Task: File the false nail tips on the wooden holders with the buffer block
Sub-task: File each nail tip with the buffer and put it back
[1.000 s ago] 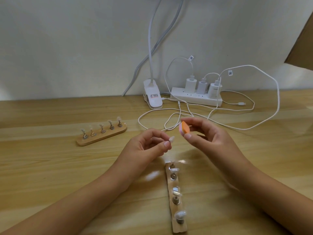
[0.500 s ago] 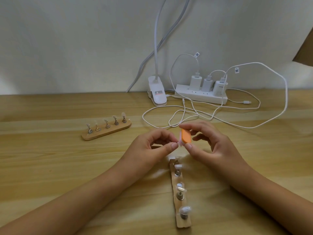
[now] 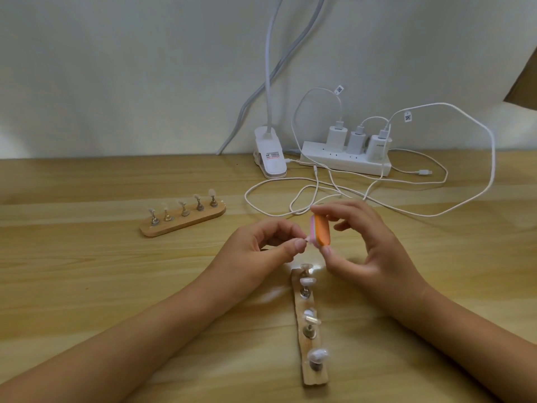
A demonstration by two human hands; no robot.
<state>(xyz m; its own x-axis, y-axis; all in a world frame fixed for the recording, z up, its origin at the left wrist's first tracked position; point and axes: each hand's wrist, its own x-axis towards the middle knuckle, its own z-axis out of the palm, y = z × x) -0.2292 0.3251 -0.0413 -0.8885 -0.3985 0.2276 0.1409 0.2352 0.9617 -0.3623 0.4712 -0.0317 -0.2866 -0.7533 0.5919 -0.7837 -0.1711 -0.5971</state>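
Wooden table, left hand pinching nail tip; right hand pinching upright buffer block

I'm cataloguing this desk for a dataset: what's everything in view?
buffer block: one, orange and pink, in the right hand
nail tip: one, pale, pinched in the left hand
far holder: one, light wood, left, five tipped stands
near holder: one, light wood, below the hands
clip lamp: one, white, by the wall
power strip: one, white, right of the lamp
chargers: three, white, plugged into the strip
cables: several, white, looped behind the hands
table: one, wood-grain, under everything
left hand: one, centre
right hand: one, centre-right
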